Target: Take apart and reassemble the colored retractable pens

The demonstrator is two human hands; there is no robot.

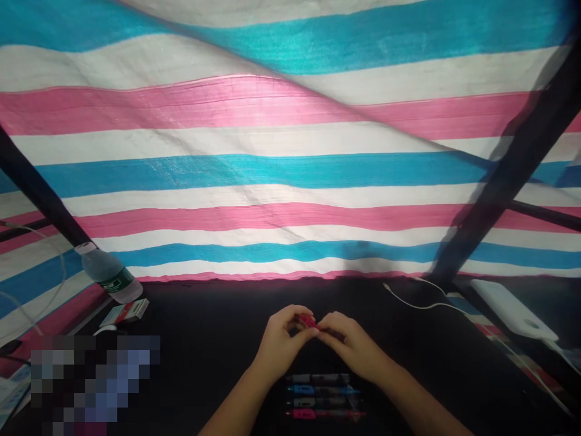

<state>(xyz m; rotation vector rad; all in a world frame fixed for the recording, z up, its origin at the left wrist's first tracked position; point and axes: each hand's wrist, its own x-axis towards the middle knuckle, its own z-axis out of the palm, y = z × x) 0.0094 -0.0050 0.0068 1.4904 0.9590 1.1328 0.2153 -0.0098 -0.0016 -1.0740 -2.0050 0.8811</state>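
My left hand [280, 344] and my right hand [348, 344] meet above the black tabletop [204, 339], their fingertips pinching a small red-pink plastic piece [309, 321]. Both hands hold it, and their fingers hide most of it, so its exact form cannot be told. Just below my wrists, several retractable gel pens [323, 396] lie side by side, with black, blue and pink barrels. Neither hand touches them.
A plastic water bottle [109, 274] lies at the far left beside a small red-and-white box [124, 312]. A white power bank [512, 309] and white cable [422, 301] sit at right. Striped tarpaulin [290, 181] and dark poles rise behind. A pixelated patch covers the lower left.
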